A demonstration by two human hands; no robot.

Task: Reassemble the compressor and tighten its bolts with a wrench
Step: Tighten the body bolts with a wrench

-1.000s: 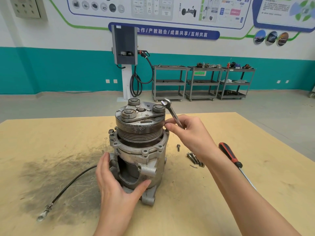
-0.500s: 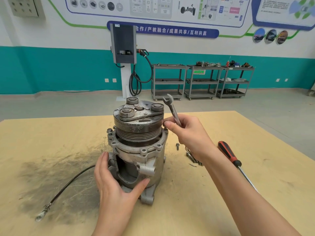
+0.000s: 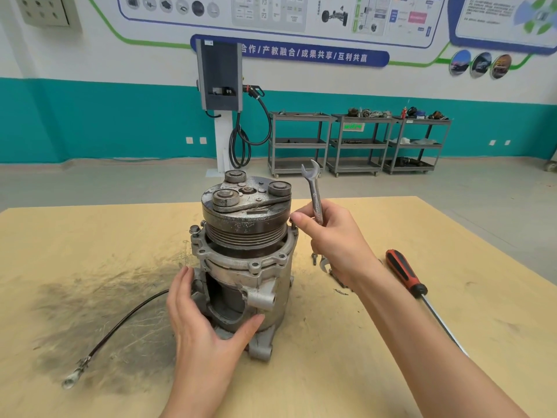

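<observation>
— Standing upright on the tan table (image 3: 391,342), is the compressor (image 3: 244,260) sitting near its middle?

— Yes, pulley end up. The left hand (image 3: 208,324) is bracing its lower housing, fingers straight along the left side, thumb pressing the front.

— What is the right hand (image 3: 334,242) doing?

— It is gripping the wrench (image 3: 315,191) by the shank, open end pointing up, just beside the pulley's right rim.

— Is anything else lying there?

— A red-handled screwdriver (image 3: 407,276) is lying to the right, loose bolts (image 3: 314,258) are peeking out beneath the right hand, and a black cable (image 3: 120,324) is trailing off left.
</observation>
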